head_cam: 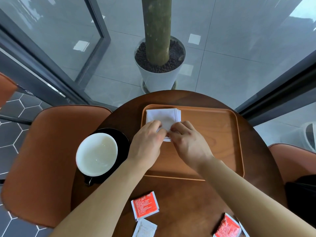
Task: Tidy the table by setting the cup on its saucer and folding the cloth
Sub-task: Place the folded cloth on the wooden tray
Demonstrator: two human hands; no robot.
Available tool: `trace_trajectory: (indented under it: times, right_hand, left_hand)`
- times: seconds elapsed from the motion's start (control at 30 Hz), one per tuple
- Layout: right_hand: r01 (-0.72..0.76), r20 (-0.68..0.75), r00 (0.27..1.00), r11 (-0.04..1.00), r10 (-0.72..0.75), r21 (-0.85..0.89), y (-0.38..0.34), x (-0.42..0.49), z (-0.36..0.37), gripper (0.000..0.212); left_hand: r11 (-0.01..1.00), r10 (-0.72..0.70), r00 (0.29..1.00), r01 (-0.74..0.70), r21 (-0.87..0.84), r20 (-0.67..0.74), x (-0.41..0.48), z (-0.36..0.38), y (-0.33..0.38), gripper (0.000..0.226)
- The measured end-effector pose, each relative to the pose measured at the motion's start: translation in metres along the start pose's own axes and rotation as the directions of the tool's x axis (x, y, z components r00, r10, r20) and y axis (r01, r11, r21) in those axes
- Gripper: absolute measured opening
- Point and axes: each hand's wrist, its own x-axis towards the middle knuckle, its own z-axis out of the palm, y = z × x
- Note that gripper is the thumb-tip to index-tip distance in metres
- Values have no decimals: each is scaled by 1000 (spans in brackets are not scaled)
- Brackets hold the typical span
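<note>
Your left hand (147, 142) and right hand (188, 142) both pinch the folded cloth (162, 117) on the tray (222, 142). The cup (96, 153) sits on its saucer (124, 139).

We see both hands at frame centre, left hand (147, 142) and right hand (188, 142) pinching the white cloth (162, 117) on the orange tray (222, 134), white cup (96, 153) on black saucer (124, 139) at left, red packets (145, 205) on round table (179, 194) below.

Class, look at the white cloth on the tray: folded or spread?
Folded: the cloth shows stacked layered edges at its right side, under both hands.
</note>
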Motion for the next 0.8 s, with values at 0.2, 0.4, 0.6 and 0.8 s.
trace_trajectory:
  times: [0.2,0.4,0.6,0.8]
  right_hand:
    - [5,-10,1000,1000,-5,7,3,5,2,19]
    - [-4,-26,1000,1000,5,13,4,7,3,17]
    - [-14,-57,998,999,16,39,5,6,5,13]
    - [-15,-100,995,998,22,66,5,5,7,10]
  left_hand:
    - [1000,-10,1000,10,-6,8,5,-1,0,22]
    - [1000,-10,1000,10,-14,2,7,0,-1,21]
    - [999,-3,1000,2,-40,-14,6,2,-2,21]
    - [999,-1,1000,0,-41,-21,6,4,-3,20]
